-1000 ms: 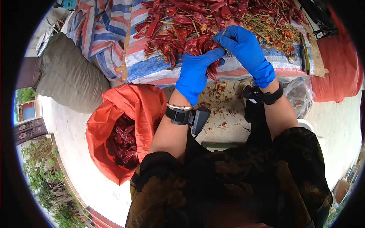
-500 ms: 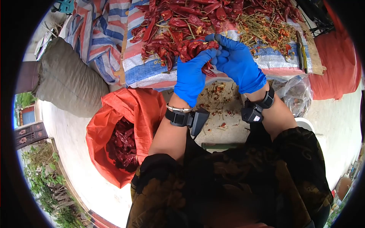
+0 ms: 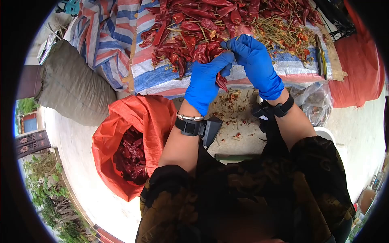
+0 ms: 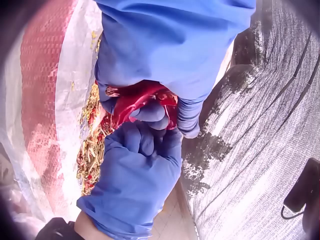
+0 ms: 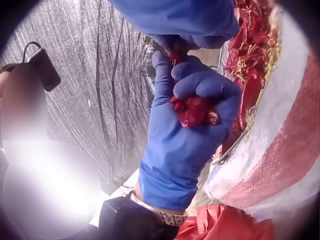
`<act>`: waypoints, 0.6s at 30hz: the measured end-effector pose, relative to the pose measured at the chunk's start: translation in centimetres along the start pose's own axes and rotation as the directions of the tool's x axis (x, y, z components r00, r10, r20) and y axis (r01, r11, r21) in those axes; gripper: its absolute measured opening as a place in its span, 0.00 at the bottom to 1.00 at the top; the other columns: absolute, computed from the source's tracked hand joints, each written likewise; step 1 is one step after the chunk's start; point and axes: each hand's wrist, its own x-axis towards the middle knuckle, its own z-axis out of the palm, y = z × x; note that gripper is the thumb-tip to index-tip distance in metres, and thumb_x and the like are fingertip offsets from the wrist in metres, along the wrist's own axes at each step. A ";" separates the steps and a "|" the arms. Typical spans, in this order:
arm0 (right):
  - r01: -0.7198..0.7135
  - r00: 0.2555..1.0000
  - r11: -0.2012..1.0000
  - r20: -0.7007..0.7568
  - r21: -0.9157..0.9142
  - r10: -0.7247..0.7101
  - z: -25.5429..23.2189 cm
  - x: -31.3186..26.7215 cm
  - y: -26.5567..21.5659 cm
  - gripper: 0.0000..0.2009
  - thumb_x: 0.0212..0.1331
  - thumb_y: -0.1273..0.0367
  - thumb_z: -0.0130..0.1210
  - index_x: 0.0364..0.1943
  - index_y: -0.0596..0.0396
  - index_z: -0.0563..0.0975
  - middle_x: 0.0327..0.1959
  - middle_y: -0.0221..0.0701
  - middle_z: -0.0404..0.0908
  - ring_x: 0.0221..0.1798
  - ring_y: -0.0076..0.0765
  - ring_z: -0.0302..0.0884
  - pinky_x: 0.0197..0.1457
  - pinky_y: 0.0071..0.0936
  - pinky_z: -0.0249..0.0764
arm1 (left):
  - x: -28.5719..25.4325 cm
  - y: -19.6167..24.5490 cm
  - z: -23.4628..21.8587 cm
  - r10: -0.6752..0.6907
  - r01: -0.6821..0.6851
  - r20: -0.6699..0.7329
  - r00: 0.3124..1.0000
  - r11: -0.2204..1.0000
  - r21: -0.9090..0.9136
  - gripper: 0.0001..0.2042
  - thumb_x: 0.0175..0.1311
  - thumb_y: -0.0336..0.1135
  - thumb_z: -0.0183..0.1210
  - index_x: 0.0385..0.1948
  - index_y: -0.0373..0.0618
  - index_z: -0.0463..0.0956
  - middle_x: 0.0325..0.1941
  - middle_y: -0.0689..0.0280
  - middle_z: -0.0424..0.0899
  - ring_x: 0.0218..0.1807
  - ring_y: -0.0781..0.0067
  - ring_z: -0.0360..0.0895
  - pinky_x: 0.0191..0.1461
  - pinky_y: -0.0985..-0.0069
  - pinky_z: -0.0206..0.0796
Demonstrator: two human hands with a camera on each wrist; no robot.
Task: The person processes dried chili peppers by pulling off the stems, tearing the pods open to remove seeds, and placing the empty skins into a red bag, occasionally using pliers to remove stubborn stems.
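Note:
Blue gloves cover both hands. My left hand [image 3: 206, 83] grips several dried red chilies [image 3: 206, 52] at the near edge of the heap; in the right wrist view its fingers curl round red chilies [image 5: 192, 111]. My right hand [image 3: 259, 67] meets the left fingertips, its thumb and fingers bent together at the chilies; in the left wrist view the right hand [image 4: 135, 185] has its fingertips against the red chili [image 4: 137, 102] held by the left hand [image 4: 165, 45]. Whether a stem lies between the right fingertips is hidden.
Chilies and a pile of pale stems [image 3: 283, 36] cover the striped sheet [image 3: 154, 79], with a yellow-black tool [image 3: 323, 60] at its right edge. A red sack [image 3: 162, 117] holding chilies stands at lower left, a grey sack [image 3: 75, 85] behind it. Scraps litter the floor [image 3: 239, 139].
My right hand drew in closer with its fingers bunched at the left hand, then turned and lifted slightly, its fingertips staying at the chilies. The left hand keeps its grip, barely shifted.

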 end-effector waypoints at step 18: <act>-0.274 0.933 0.654 0.030 0.705 0.359 0.5 -0.6 1.1 0.10 0.57 0.70 0.48 0.38 0.64 0.75 0.22 0.23 0.70 0.23 0.17 0.65 0.27 0.12 0.65 | 0.6 -1.3 -0.6 -0.068 0.113 0.155 0.986 0.948 -0.299 0.14 0.61 0.35 0.50 0.47 0.40 0.68 0.19 0.75 0.61 0.21 0.85 0.54 0.26 0.85 0.48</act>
